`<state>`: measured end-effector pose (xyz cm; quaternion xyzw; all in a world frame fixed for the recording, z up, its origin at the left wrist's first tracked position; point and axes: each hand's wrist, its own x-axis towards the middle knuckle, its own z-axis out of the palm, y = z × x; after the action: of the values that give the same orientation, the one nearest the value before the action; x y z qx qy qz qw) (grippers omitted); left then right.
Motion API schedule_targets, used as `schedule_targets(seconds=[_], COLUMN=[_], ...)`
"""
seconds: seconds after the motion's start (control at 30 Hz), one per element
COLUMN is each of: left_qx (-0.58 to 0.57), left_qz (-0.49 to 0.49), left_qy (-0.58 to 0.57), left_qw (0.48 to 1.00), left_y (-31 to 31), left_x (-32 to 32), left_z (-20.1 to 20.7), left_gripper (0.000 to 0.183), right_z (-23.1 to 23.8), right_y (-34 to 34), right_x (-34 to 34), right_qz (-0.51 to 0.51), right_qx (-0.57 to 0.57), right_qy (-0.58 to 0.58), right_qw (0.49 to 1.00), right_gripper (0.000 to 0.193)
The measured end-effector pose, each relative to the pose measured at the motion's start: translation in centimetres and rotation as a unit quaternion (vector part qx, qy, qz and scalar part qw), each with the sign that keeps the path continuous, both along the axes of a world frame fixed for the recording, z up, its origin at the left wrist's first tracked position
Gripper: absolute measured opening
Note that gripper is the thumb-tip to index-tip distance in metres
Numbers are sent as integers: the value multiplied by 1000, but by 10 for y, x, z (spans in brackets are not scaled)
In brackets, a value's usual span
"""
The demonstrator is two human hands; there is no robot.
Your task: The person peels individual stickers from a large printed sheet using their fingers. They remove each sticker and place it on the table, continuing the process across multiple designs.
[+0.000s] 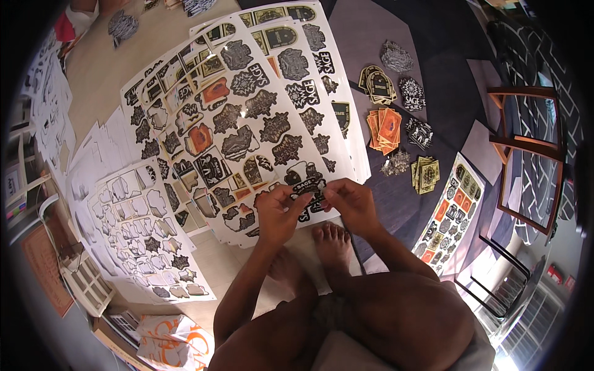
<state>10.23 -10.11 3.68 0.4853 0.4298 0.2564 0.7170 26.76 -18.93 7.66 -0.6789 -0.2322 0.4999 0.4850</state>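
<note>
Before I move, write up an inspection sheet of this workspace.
Surface: pale floor, with a dark covering on the right.
Work pieces: black-and-white sticker in hand; overlapping sticker sheets ahead; loose piles at right, including an orange pile and a yellow pile.
Clutter: white-and-orange bag at lower left; partly emptied sheet above it.
Hands: left hand and right hand both pinch the sticker with their fingertips.
Cables: cannot confirm any; the left edge is unclear.
Surroundings: wooden frames at right; bare feet near the sheets.
</note>
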Motion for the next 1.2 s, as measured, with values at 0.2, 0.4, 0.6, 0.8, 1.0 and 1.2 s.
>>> schedule_targets(seconds=[0.2, 0.4, 0.6, 0.8, 1.0, 1.2], left_qx=[-25, 27, 89, 140, 173, 189], left_qz=[-32, -16, 37, 9, 4, 20], left_qy=[-13, -17, 102, 148, 157, 174], left_qw=[999, 999, 990, 979, 972, 966], left_y=[-7, -12, 11, 14, 14, 18], left_x=[4, 2, -35, -43, -49, -60], left_z=[6, 14, -2, -14, -7, -7], left_gripper=[15, 22, 27, 22, 21, 22], right_z=[-16, -16, -20, -3, -8, -23], right_y=[-13, -38, -96, -88, -60, -90], right_x=[1, 18, 115, 182, 260, 276], right_qz=[-68, -94, -232, -236, -201, -271], right_qx=[31, 32, 56, -2, -25, -15], right_qy=[124, 64, -14, -182, -205, -91], right_qw=[990, 993, 971, 954, 958, 958], right_gripper=[21, 21, 23, 26, 29, 27])
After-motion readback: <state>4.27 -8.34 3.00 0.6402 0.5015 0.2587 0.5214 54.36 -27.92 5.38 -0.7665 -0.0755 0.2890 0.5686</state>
